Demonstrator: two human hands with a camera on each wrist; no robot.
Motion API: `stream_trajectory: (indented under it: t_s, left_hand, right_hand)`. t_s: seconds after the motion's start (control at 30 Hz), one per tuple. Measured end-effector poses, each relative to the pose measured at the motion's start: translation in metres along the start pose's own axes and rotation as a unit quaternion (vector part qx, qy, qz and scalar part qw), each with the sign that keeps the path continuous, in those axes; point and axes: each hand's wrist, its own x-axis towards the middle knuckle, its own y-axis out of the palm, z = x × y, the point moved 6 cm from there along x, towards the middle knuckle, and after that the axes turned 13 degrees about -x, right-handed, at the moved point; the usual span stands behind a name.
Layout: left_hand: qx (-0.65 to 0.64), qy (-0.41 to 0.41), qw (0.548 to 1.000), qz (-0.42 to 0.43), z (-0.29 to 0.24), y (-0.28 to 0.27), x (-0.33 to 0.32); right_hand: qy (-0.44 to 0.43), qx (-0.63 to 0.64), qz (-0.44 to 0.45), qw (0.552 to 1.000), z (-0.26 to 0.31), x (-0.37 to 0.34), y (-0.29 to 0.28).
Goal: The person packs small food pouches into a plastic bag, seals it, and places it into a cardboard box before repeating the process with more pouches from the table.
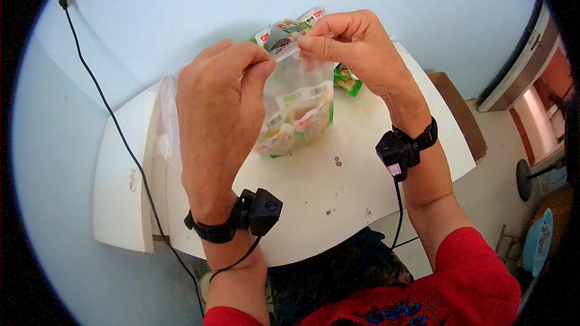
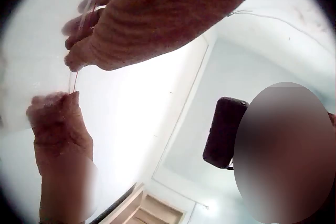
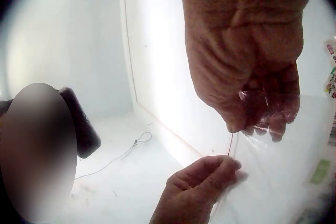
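Note:
A clear bag (image 1: 302, 93) with a zip strip along its top edge stands upright on the white table, small packets with barcodes inside it. My left hand (image 1: 220, 105) pinches the left part of that edge between thumb and fingers. The right hand (image 1: 362, 45) pinches the edge further right, its thumb and index finger on the strip. In the right wrist view the thumbs of the right hand (image 3: 252, 71) and left hand (image 3: 202, 187) lie close together along a thin red line on the bag's edge.
Green and white packets (image 1: 347, 81) lie behind the bag, against the wall. A thin plastic bag (image 1: 166, 121) is at the table's left side. Small brown bits dot the white table (image 1: 290, 229). A black cable (image 1: 115, 115) runs from a wall socket down past the left edge.

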Motion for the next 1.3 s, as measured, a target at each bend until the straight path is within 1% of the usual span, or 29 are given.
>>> stream_trajectory:
  t_s: [0.1,0.2,0.3,0.33,0.43,0.5,0.57,0.67,0.7,0.8,0.87,0.9,0.97,1.0,1.07,1.1,1.17,1.2,1.27,1.3]
  left_hand:
    - [-0.042,0.007,0.999,-0.008,-0.001,0.000,-0.003]
    - [-0.030,0.002,1.000,-0.003,-0.005,0.000,-0.004]
    - [-0.038,0.016,0.999,0.003,-0.008,0.002,-0.007]
    - [-0.041,0.007,0.999,0.009,-0.009,0.003,-0.008]
    - [-0.052,-0.017,0.998,0.033,-0.010,0.005,-0.008]
    - [-0.061,-0.018,0.997,0.046,-0.006,0.006,-0.008]
    - [-0.065,-0.035,0.995,0.062,0.005,0.011,-0.007]
    - [-0.108,-0.054,0.989,0.085,0.025,0.021,-0.005]
    - [-0.127,-0.059,0.986,0.093,0.033,0.024,-0.005]
    - [-0.125,-0.085,0.975,0.163,0.057,0.041,-0.003]
    - [-0.137,-0.107,0.968,0.181,0.072,0.051,-0.005]
    - [-0.143,-0.118,0.964,0.190,0.079,0.056,-0.006]
    - [-0.139,-0.166,0.948,0.233,0.099,0.067,-0.010]
    - [-0.137,-0.190,0.938,0.254,0.107,0.071,-0.013]
    - [-0.147,-0.197,0.925,0.289,0.115,0.076,-0.016]
    - [-0.152,-0.201,0.918,0.306,0.117,0.079,-0.018]
    - [-0.181,-0.234,0.901,0.318,0.122,0.085,-0.023]
    - [-0.195,-0.250,0.891,0.325,0.125,0.088,-0.026]
    - [-0.176,-0.213,0.898,0.344,0.135,0.099,-0.030]
    - [-0.167,-0.194,0.900,0.353,0.135,0.100,-0.030]
  right_hand:
    - [0.047,-0.029,0.011,0.998,-0.001,-0.005,-0.002]
    - [0.011,0.102,0.021,0.994,-0.008,-0.020,0.005]
    - [0.042,0.111,0.110,0.987,-0.025,-0.042,0.022]
    - [0.057,0.073,0.124,0.988,-0.022,-0.050,0.027]
    - [0.097,0.030,0.151,0.983,-0.039,-0.064,0.039]
    - [0.095,0.009,0.150,0.984,-0.041,-0.071,0.040]
    - [0.092,-0.032,0.158,0.983,-0.041,-0.075,0.037]
    - [0.142,-0.026,0.167,0.975,-0.046,-0.083,0.037]
    - [0.146,-0.016,0.169,0.975,-0.045,-0.085,0.037]
    - [0.162,0.007,0.180,0.970,-0.049,-0.089,0.037]
    - [0.176,0.007,0.189,0.966,-0.059,-0.093,0.037]
    - [0.158,0.020,0.155,0.975,-0.057,-0.092,0.035]
    - [0.124,0.046,0.085,0.988,-0.052,-0.091,0.032]
    - [0.103,-0.005,0.066,0.992,-0.048,-0.092,0.028]
    - [0.061,-0.108,0.026,0.992,-0.037,-0.092,0.020]
    - [0.016,-0.167,0.031,0.985,-0.030,-0.090,0.020]
    - [-0.074,-0.281,0.039,0.956,-0.020,-0.084,0.019]
    - [-0.061,-0.275,0.070,0.957,-0.026,-0.082,0.021]
    - [-0.034,-0.264,0.132,0.955,-0.041,-0.079,0.027]
    - [0.002,-0.214,0.145,0.966,-0.050,-0.078,0.028]
